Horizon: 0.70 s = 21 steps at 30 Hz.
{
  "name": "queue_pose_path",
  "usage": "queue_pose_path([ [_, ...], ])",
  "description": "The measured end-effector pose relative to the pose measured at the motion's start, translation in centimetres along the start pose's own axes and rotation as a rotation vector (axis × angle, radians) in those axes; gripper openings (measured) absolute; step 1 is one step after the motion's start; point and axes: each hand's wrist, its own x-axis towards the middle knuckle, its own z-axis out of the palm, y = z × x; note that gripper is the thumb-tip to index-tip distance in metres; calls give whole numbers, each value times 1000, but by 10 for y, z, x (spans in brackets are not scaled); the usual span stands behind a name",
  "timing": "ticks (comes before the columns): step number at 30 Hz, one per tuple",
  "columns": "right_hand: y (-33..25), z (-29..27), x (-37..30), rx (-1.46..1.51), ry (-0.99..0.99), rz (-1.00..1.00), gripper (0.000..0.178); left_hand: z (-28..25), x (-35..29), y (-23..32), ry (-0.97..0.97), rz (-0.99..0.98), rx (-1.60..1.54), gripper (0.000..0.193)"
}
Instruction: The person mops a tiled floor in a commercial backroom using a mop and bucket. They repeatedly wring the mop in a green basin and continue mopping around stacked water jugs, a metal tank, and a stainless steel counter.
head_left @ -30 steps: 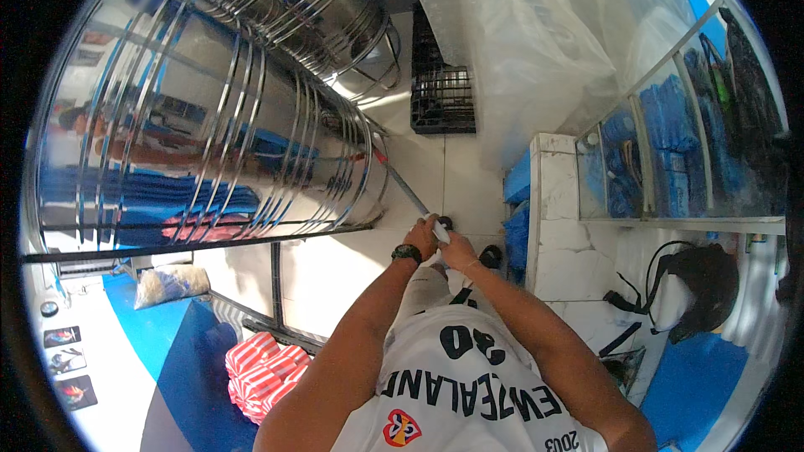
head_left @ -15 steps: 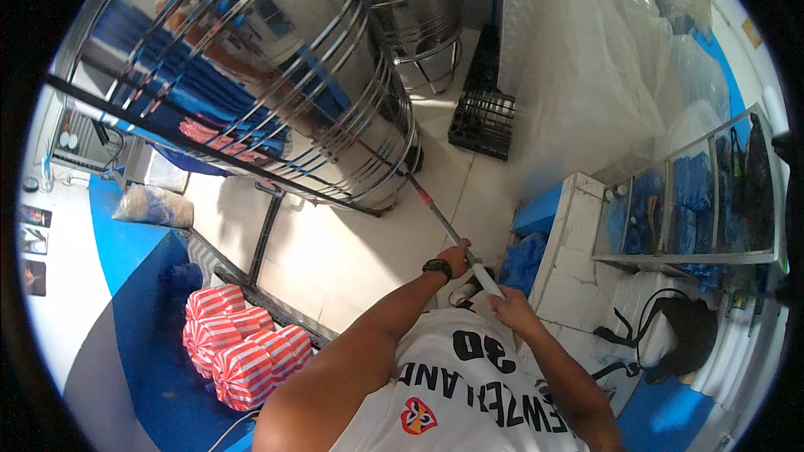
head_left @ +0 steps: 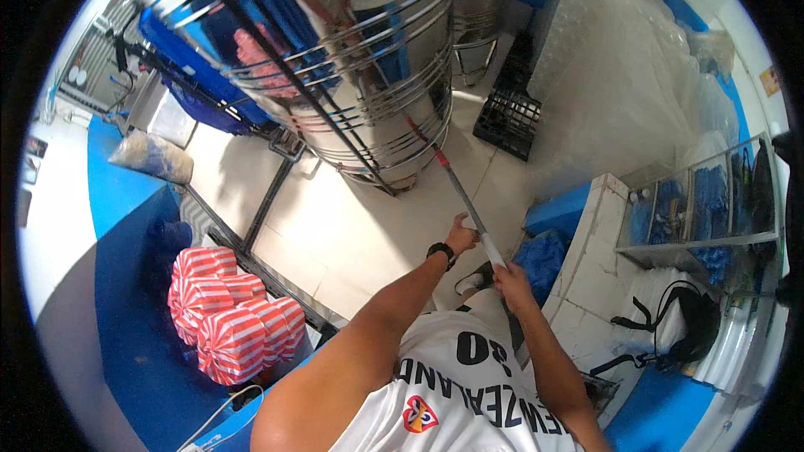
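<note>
A long pole (head_left: pixel 456 187), grey with a red band and a white lower handle (head_left: pixel 491 249), slants forward over the floor from my body. My right hand (head_left: pixel 512 283) is wrapped round its white end. Farther up, my left hand (head_left: pixel 463 237), with a dark watch on the wrist, lies against the pole with its fingers loosened and apart. The pole's far end reaches in front of a large shiny steel cylinder (head_left: pixel 402 130) ringed by metal rails; I cannot make out what is on that end.
Black plastic crates (head_left: pixel 507 123) stand beside a plastic-wrapped stack (head_left: pixel 615 92). Left are red-and-white striped bundles (head_left: pixel 234 343) on a blue surface and a black metal frame (head_left: pixel 270 205) on the floor. A white tiled ledge (head_left: pixel 578 264) and a glass-fronted cabinet (head_left: pixel 699 201) flank my right.
My view has shifted, so the steel cylinder sits farther right. My left hand has loosened from the pole and its fingers have spread. The right hand keeps its hold.
</note>
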Motion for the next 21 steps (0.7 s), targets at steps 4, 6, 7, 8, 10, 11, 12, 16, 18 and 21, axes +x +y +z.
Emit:
queue_pose_path([
  [4, -17, 28, -96, 164, 2, 79, 17, 23, -10, -4, 131, -295, -625, 27],
  [6, -23, 36, -130, 96, 25, 81, 19, 39, -25, 7, 136, -346, -606, 28],
  [7, -27, 33, -150, 25, 41, 93, 23, 42, -35, 11, 161, -341, -614, 29],
  [8, -31, 31, -168, -31, 56, 109, 28, 45, -43, 15, 179, -338, -629, 31],
  [10, -40, 24, -214, -232, 52, 36, 32, 48, -63, 17, 132, -275, -638, 30],
  [11, -48, 22, -230, -323, 86, 78, 34, 49, -70, 18, 81, -230, -640, 30],
  [12, -57, 17, -253, -327, 73, 53, 37, 50, -76, 19, 72, -217, -629, 29],
  [16, -89, 7, -324, -503, 115, 75, 41, 59, -94, 24, 49, -247, -700, 24],
  [18, -101, 8, -345, -609, 121, 50, 42, 54, -104, 31, -33, -254, -678, 23],
  [21, -117, 10, -369, -676, 136, -8, 47, 55, -121, 43, -104, -152, -551, 27],
])
